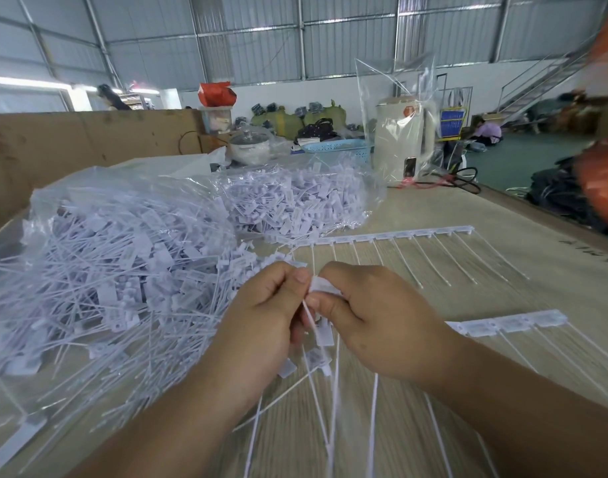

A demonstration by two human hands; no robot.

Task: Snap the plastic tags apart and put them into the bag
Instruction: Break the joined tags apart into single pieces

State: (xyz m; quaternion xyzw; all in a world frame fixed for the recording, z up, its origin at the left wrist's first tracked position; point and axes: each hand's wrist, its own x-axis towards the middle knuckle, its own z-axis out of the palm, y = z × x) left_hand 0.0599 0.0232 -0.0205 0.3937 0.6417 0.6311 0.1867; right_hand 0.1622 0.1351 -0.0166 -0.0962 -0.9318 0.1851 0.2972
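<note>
Both my hands meet over the middle of the wooden table (468,236). My left hand (261,319) holds several loose white plastic tags (321,343), whose thin tails hang down toward me. My right hand (375,315) pinches the head of a tag (321,286) on a joined strip (509,326) that runs out to the right. A second joined strip (399,236) lies flat farther back. A big clear bag (99,270) heaped with separated tags lies open at the left, its mouth close to my left hand.
A second clear bag of tags (295,201) lies behind the first. A cream kettle (402,143) inside a clear bag stands at the back, with a blue basket (337,148) and a pot (249,146) beside it. A cardboard wall (71,146) borders the left. People sit in the far background.
</note>
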